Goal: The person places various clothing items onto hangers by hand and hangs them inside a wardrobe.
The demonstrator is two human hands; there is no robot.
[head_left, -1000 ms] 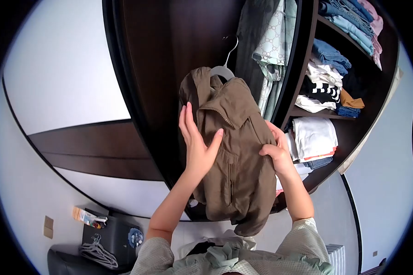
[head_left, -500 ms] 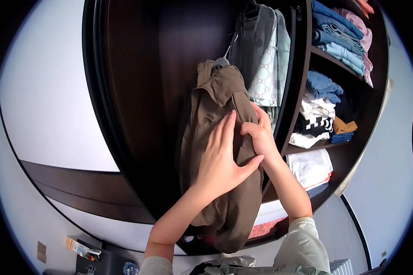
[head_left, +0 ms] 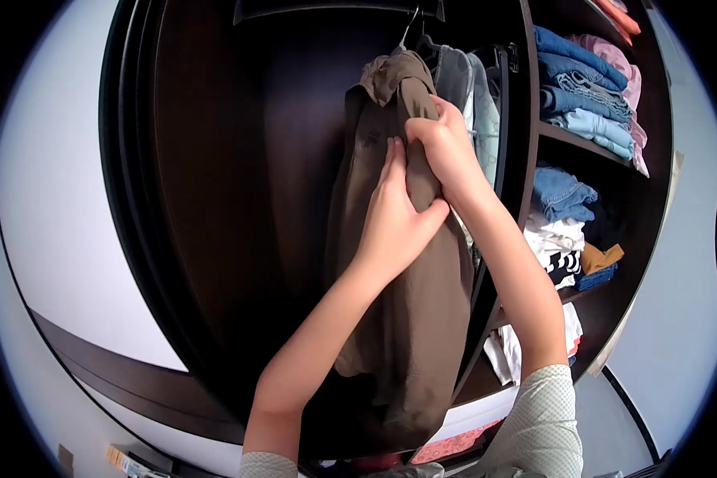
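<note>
- Jacket [head_left: 434,319], brown, now hangs upright before the wardrobe's dark back panel [head_left: 295,119]; higher against the shelves than a second ago (camera tilted up too, so part of the shift is view).
- Hanger [head_left: 403,40] sits in the collar, hook reaching up near the dark upper frame; cannot tell if it's seated on a rail.
- Right hand [head_left: 448,151] has gone from the jacket's side edge up to near the shoulder; fingers curl behind, thumb in front, cloth pinched.
- Left hand [head_left: 398,211] has shifted from the front panel to the upper sleeve; cupped part-open, fingers along one edge, thumb over the other (actual squeeze: can't tell).
- Hanging garments [head_left: 490,123] just beside the jacket, right side, now partly covered by jacket and right arm.
- Folded jeans [head_left: 577,76] on the shelf beyond, well apart from both hands, untouched.
- Meaning, as a judgement: handling has gone from supporting the body to working the sleeve and shoulder, with the jacket further up in the wardrobe.
</note>
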